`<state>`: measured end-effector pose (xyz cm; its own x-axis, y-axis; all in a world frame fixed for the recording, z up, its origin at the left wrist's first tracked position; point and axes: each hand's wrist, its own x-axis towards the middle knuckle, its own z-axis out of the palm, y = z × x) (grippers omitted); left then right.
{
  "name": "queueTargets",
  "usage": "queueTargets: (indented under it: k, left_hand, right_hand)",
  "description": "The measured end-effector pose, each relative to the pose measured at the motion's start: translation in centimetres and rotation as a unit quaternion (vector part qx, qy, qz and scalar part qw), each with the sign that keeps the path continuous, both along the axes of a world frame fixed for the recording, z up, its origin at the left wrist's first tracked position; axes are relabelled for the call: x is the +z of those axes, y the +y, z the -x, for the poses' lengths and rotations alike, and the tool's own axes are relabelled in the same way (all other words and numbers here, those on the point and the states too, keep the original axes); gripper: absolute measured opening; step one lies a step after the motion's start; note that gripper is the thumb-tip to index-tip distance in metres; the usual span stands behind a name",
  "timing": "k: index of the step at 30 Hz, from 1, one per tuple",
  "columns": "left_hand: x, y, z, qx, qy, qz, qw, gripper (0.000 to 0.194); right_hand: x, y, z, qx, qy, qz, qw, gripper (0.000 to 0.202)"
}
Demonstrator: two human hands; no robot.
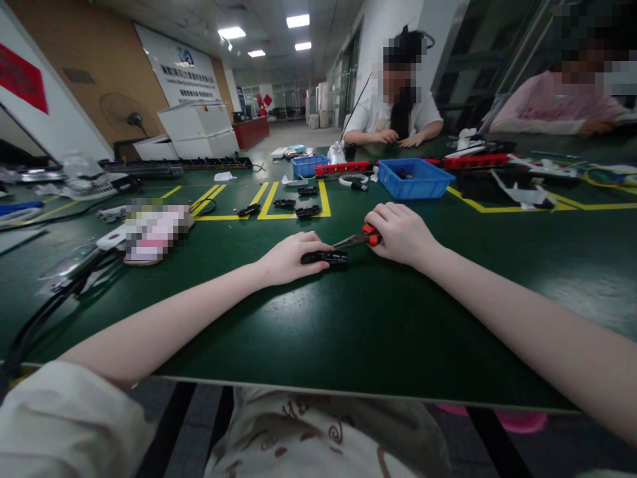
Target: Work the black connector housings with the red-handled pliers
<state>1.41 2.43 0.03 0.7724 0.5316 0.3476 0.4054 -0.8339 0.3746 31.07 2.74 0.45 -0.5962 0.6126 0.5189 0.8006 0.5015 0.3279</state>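
Near the middle of the green table, my left hand [293, 257] pinches a small black plastic part [337, 259] between thumb and fingers. My right hand [401, 234] is wrapped round pliers with red handles [371, 235]. The tips of the pliers point left and reach the top edge of the black part; whether they grip anything there is too small to tell. Beyond my left hand, several similar black parts [307, 212] lie in and beside a yellow-taped rectangle.
A blue bin [414, 179] stands beyond my right hand, with a smaller blue bin [309, 165] farther left. Cables and a pink-cased object [159, 232] lie at left. Two people sit across the green table [279, 332]. Red strips [343, 168] lie at the back.
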Motion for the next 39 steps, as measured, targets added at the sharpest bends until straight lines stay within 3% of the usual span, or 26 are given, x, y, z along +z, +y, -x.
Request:
queueTargets:
  k: [29, 35, 39]
  left_hand:
    - [-0.1, 0.2, 0.0, 0.007, -0.008, 0.019, 1.000, 0.032]
    - [0.1, 0.2, -0.5, 0.040, 0.049, 0.000, 0.998, 0.047]
    - [0.6, 0.3, -1.0, 0.070, 0.084, 0.012, 0.994, 0.037]
  right_hand:
    - [0.4, -0.3, 0.4, -0.026, -0.052, 0.065, 0.996, 0.022]
    - [0.4, -0.2, 0.5, -0.030, -0.046, 0.075, 0.996, 0.023]
    - [0.3, -0.3, 0.5, -0.040, -0.038, 0.082, 0.995, 0.022]
